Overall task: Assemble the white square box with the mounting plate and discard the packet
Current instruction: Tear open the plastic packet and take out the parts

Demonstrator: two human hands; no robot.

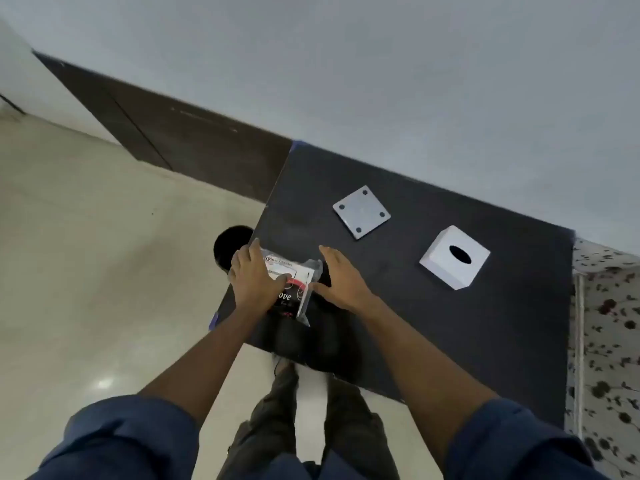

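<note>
Head view: both hands work at the near left corner of the dark bench [415, 323]. The left hand [251, 282] lies over the packet [294, 289], fingers curled down on its printed face, seemingly pinning or gripping it. The right hand [341, 277] is spread flat and holds nothing, its thumb just touching the packet's clear edge. The plate [361, 212] and the box [454, 257] lie apart farther along the bench, not yet joined. A dark round bin [230, 245], as I judge it, sits on the floor just beyond the corner. To do this step well, pinch the slippery film firmly, lift it clear of the edge, and release only when squarely over the opening.
</note>
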